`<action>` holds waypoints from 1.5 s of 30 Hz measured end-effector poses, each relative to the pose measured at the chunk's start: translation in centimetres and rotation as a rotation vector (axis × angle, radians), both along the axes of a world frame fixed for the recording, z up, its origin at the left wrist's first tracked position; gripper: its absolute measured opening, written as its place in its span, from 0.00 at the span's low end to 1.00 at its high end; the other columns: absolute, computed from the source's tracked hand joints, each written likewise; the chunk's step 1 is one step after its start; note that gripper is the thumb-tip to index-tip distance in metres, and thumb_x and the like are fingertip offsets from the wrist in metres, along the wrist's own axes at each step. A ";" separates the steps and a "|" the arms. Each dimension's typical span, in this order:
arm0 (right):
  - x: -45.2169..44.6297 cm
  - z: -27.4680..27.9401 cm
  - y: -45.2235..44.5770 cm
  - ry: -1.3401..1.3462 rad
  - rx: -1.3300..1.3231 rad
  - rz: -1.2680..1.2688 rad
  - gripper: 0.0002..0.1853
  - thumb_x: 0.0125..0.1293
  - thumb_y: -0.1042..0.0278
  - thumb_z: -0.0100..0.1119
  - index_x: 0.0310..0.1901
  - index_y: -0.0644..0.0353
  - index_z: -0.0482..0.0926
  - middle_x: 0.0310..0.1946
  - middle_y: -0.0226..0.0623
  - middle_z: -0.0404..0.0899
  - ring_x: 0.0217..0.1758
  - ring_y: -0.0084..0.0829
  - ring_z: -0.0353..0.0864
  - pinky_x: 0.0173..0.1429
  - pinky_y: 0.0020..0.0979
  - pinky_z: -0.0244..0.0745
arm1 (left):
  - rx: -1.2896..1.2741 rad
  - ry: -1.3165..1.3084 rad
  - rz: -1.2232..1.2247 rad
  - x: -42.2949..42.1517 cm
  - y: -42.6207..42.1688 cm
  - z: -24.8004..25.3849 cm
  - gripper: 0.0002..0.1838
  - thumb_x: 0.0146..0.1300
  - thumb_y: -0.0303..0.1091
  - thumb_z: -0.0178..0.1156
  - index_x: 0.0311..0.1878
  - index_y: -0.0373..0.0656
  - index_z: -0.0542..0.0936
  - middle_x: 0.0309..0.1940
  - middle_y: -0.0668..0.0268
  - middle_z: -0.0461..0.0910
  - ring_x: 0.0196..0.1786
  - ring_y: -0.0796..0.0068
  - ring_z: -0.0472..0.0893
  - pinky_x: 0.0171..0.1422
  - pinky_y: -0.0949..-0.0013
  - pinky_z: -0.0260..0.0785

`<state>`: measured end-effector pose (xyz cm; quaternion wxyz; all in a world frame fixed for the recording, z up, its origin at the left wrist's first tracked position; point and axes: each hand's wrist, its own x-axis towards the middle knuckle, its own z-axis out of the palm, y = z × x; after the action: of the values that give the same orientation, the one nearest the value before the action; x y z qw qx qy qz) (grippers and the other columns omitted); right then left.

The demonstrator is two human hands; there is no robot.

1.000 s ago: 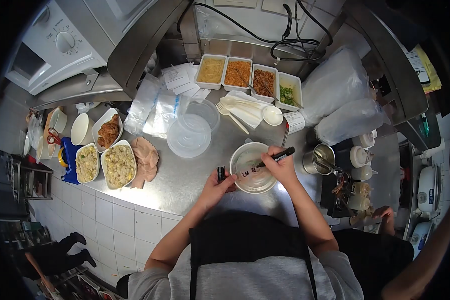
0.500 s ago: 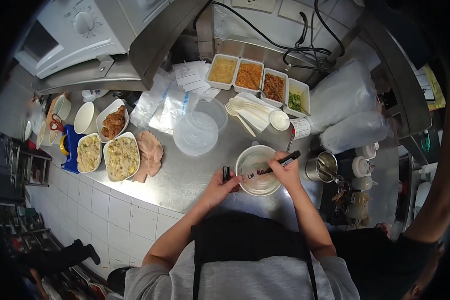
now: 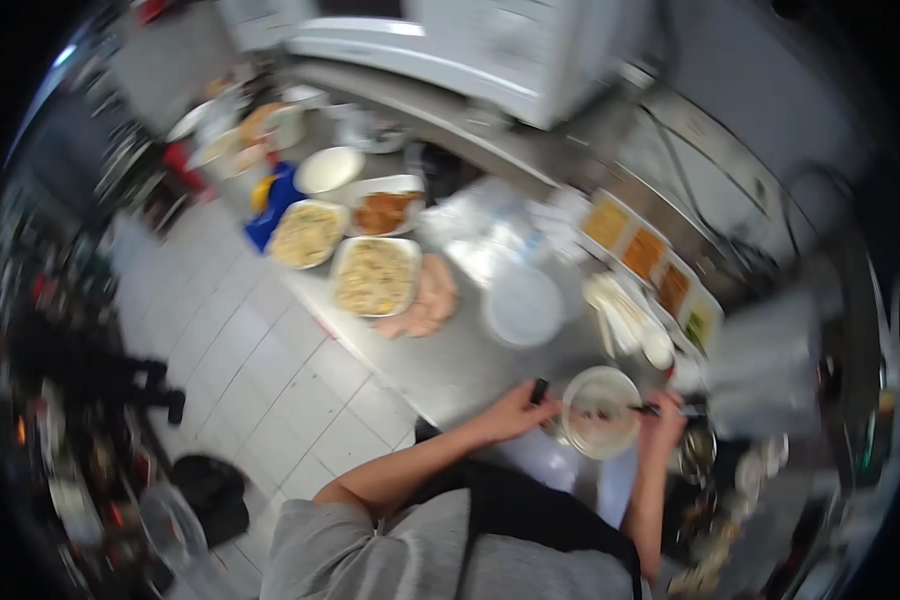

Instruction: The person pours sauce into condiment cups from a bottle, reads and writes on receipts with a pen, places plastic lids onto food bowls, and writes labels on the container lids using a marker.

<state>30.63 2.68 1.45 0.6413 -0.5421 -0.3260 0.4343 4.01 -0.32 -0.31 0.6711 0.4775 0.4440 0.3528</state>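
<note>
My left hand [image 3: 515, 412] is beside the left edge of a round plastic tub [image 3: 602, 438], its fingers closed around a black marker cap [image 3: 539, 391]. On the tub's other side my right hand [image 3: 660, 428] grips a black marker [image 3: 692, 408], whose tip end points left over the tub's rim. Blurred dark writing shows across the tub's top. Further up the steel counter sits a stack of clear round plastic containers [image 3: 523, 305]. White plastic cutlery [image 3: 620, 312] lies just beyond the tub.
Trays of fried rice [image 3: 375, 278] and fried chicken [image 3: 384, 212] stand at left, near a crumpled pinkish glove [image 3: 432, 300]. Several topping trays [image 3: 642, 256] line the back wall. Plastic bags [image 3: 765, 365] and a metal container [image 3: 698, 452] are at right. A microwave [image 3: 450, 55] overhangs the counter.
The view has swung left and blurred, so the counter appears tilted. My right hand with the marker has drawn back from the tub's middle towards its right edge.
</note>
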 end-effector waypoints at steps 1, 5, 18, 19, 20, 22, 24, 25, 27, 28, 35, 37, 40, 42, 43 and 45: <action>1.5 -0.8 0.4 0.207 -0.004 0.016 0.05 0.58 0.70 0.58 0.35 0.53 0.72 0.29 0.28 0.71 0.30 0.21 0.71 0.30 0.25 0.69 | -0.007 0.042 0.029 -1.4 -0.2 2.6 0.20 0.65 0.53 0.54 0.39 0.42 0.70 0.29 0.68 0.75 0.33 0.79 0.77 0.38 0.74 0.69; -2.1 4.6 -0.3 0.196 0.122 0.346 0.18 0.70 0.53 0.49 0.56 0.49 0.67 0.35 0.31 0.78 0.23 0.16 0.73 0.22 0.17 0.66 | 0.064 -0.103 0.215 -9.4 -0.3 3.6 0.23 0.70 0.53 0.44 0.31 0.42 0.71 0.27 0.70 0.73 0.33 0.80 0.75 0.38 0.76 0.66; -24.9 9.2 2.7 -0.571 0.247 0.300 0.08 0.61 0.69 0.62 0.37 0.59 0.72 0.24 0.24 0.65 0.24 0.18 0.65 0.25 0.24 0.66 | 0.355 -0.067 0.909 -52.5 10.9 9.1 0.07 0.68 0.33 0.46 0.41 0.43 0.72 0.24 0.73 0.69 0.27 0.83 0.69 0.32 0.78 0.65; -26.4 9.4 3.4 -0.633 0.275 0.294 0.09 0.60 0.69 0.63 0.36 0.59 0.72 0.23 0.24 0.65 0.23 0.18 0.65 0.23 0.23 0.64 | 0.344 -0.109 0.993 -56.3 12.9 8.3 0.06 0.65 0.31 0.47 0.41 0.43 0.72 0.23 0.73 0.68 0.26 0.82 0.69 0.30 0.77 0.65; -27.8 9.5 4.1 -0.693 0.305 0.281 0.10 0.59 0.69 0.64 0.36 0.59 0.71 0.23 0.24 0.64 0.23 0.18 0.65 0.21 0.22 0.63 | 0.314 -0.073 1.063 -59.9 14.9 8.0 0.07 0.63 0.31 0.47 0.39 0.42 0.74 0.21 0.73 0.68 0.25 0.82 0.69 0.29 0.77 0.64; -29.1 8.7 4.7 -0.483 0.104 0.237 0.10 0.58 0.72 0.64 0.35 0.59 0.71 0.25 0.27 0.68 0.25 0.20 0.66 0.26 0.21 0.65 | 0.335 0.175 1.178 -65.7 20.0 8.5 0.09 0.60 0.32 0.48 0.37 0.40 0.77 0.19 0.69 0.70 0.24 0.78 0.71 0.29 0.73 0.65; -31.3 9.5 5.5 -0.511 0.039 0.218 0.10 0.57 0.77 0.63 0.35 0.58 0.69 0.31 0.34 0.74 0.29 0.22 0.69 0.34 0.23 0.71 | 0.425 0.609 1.252 -69.7 25.3 9.1 0.12 0.60 0.35 0.49 0.35 0.39 0.79 0.20 0.64 0.76 0.25 0.71 0.76 0.31 0.68 0.69; -33.0 10.4 5.9 -0.474 0.090 0.217 0.10 0.57 0.79 0.62 0.35 0.58 0.69 0.32 0.35 0.75 0.28 0.21 0.68 0.34 0.23 0.72 | 0.427 0.796 1.239 -71.2 27.9 9.2 0.13 0.59 0.35 0.49 0.35 0.38 0.80 0.24 0.60 0.78 0.28 0.67 0.78 0.34 0.65 0.70; -36.1 11.6 6.6 -0.407 0.196 0.216 0.10 0.57 0.82 0.61 0.35 0.59 0.70 0.33 0.37 0.76 0.26 0.20 0.67 0.33 0.24 0.74 | 0.429 1.166 1.200 -73.3 32.5 9.5 0.14 0.59 0.36 0.49 0.35 0.37 0.82 0.31 0.53 0.82 0.35 0.59 0.82 0.40 0.61 0.73; -36.6 11.7 6.9 -0.392 0.182 0.189 0.11 0.57 0.85 0.59 0.35 0.61 0.69 0.36 0.41 0.77 0.27 0.21 0.72 0.32 0.24 0.77 | 0.200 1.215 1.121 -72.8 33.6 11.3 0.14 0.58 0.36 0.51 0.40 0.39 0.82 0.40 0.51 0.82 0.45 0.53 0.81 0.48 0.58 0.73; -34.2 9.4 7.1 -0.531 0.010 0.195 0.08 0.59 0.83 0.58 0.37 0.62 0.70 0.33 0.37 0.77 0.37 0.27 0.81 0.37 0.25 0.79 | -0.073 1.360 0.865 -76.3 42.2 6.7 0.14 0.57 0.32 0.52 0.43 0.40 0.82 0.43 0.52 0.81 0.44 0.56 0.82 0.45 0.57 0.74; -34.9 9.9 6.9 -0.461 -0.026 0.185 0.07 0.60 0.81 0.58 0.38 0.63 0.70 0.33 0.37 0.77 0.37 0.27 0.81 0.38 0.26 0.79 | -0.097 1.334 0.798 -78.1 44.0 4.5 0.14 0.57 0.31 0.52 0.43 0.39 0.82 0.42 0.51 0.81 0.41 0.56 0.83 0.43 0.57 0.74; -34.5 10.0 6.3 -0.461 -0.103 0.202 0.08 0.62 0.80 0.58 0.39 0.64 0.70 0.38 0.43 0.78 0.37 0.28 0.81 0.38 0.27 0.79 | -0.151 1.160 0.698 -81.1 44.8 2.2 0.14 0.57 0.30 0.51 0.43 0.37 0.79 0.42 0.50 0.80 0.37 0.55 0.82 0.39 0.57 0.74; -33.2 9.0 5.9 -0.470 -0.141 0.227 0.08 0.62 0.77 0.59 0.40 0.64 0.70 0.45 0.50 0.78 0.39 0.29 0.81 0.38 0.27 0.79 | -0.031 1.000 0.837 -79.6 43.9 3.2 0.15 0.59 0.31 0.49 0.47 0.36 0.75 0.40 0.48 0.80 0.35 0.52 0.82 0.37 0.56 0.73; -33.3 8.3 6.0 -0.432 -0.126 0.213 0.10 0.62 0.76 0.59 0.41 0.62 0.69 0.44 0.49 0.79 0.37 0.31 0.82 0.36 0.27 0.78 | 0.054 1.032 0.869 -78.6 43.5 3.9 0.15 0.59 0.31 0.48 0.49 0.36 0.73 0.40 0.47 0.79 0.34 0.51 0.81 0.37 0.56 0.73; -33.5 8.0 6.4 -0.361 -0.103 0.178 0.12 0.61 0.74 0.60 0.41 0.58 0.66 0.42 0.47 0.79 0.33 0.34 0.83 0.30 0.26 0.77 | 0.285 1.300 0.878 -76.9 43.0 5.5 0.14 0.60 0.30 0.48 0.48 0.36 0.72 0.38 0.44 0.79 0.34 0.47 0.80 0.37 0.54 0.73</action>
<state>-2.89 9.04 9.47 0.5030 -0.6120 -0.4598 0.4013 -72.91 42.64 5.15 0.0098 0.4505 0.8446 0.2891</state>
